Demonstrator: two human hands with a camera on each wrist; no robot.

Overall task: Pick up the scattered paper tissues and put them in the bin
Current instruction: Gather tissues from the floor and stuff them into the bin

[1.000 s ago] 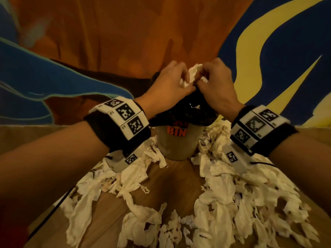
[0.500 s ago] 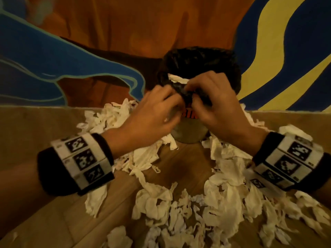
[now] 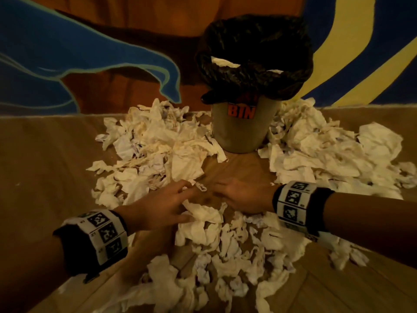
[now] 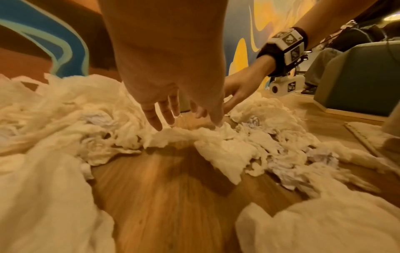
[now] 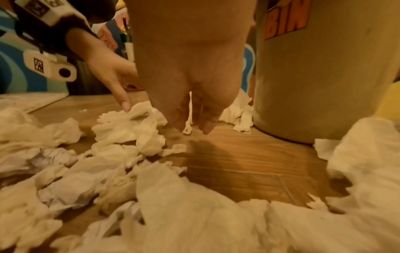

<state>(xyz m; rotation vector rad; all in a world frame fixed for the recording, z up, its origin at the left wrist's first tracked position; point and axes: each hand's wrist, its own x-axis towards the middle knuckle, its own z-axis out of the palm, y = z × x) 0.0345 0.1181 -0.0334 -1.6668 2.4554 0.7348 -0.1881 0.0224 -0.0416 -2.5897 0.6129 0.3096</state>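
Note:
Crumpled white paper tissues (image 3: 158,150) lie in heaps on the wooden floor around a grey bin (image 3: 242,129) lined with a black bag; two tissues (image 3: 222,62) show at its rim. My left hand (image 3: 162,206) reaches low in front of the bin with fingers spread, its thumb touching a crumpled tissue (image 3: 203,213). In the left wrist view the left hand (image 4: 179,113) hangs open over that tissue (image 4: 188,135). My right hand (image 3: 239,193) is down beside it, fingers straight, holding nothing. In the right wrist view the right hand (image 5: 194,123) hovers just above bare floor near the bin (image 5: 324,77).
A painted wall (image 3: 90,53) in blue, orange and yellow rises right behind the bin. A grey seat or box (image 4: 357,77) stands off to the right in the left wrist view. A strip of bare wood floor (image 3: 237,168) runs from the hands to the bin.
Both hands left the bin's rim, where they pushed in a tissue, and came down to the floor in front of it. They now spread open over the tissues.

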